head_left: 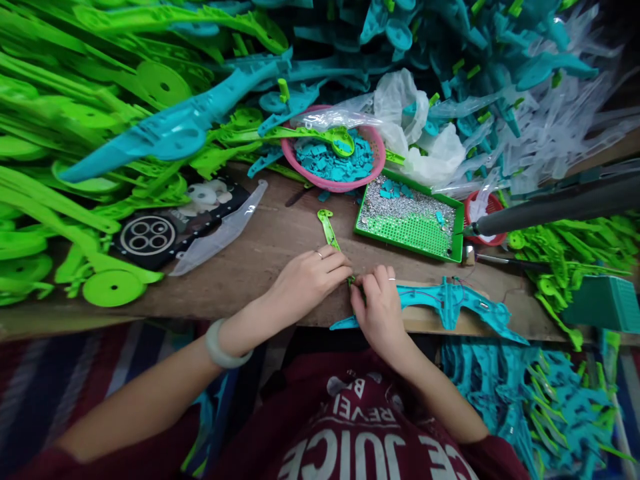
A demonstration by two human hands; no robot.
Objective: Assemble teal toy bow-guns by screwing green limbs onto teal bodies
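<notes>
My left hand (320, 273) is closed, its fingers pinched over a narrow green plastic piece (327, 230) whose hooked far end sticks out past the knuckles. My right hand (377, 307) meets it fingertip to fingertip, thumb and fingers pressed together by the piece's near end. What the right fingertips grip is hidden. Under and beside the right hand lies a long blue plastic shell (450, 303) with thin dark wires along it. The shell rests on a light wooden board (425, 321) at the table's front edge.
Beyond my hands are a pink basket (333, 185) of blue pieces and a green tray (410, 230) of small metal parts. Green plastic parts (115, 287) pile up on the left. A dark rod-shaped tool (560, 207) reaches in from the right. A phone (150, 235) lies left.
</notes>
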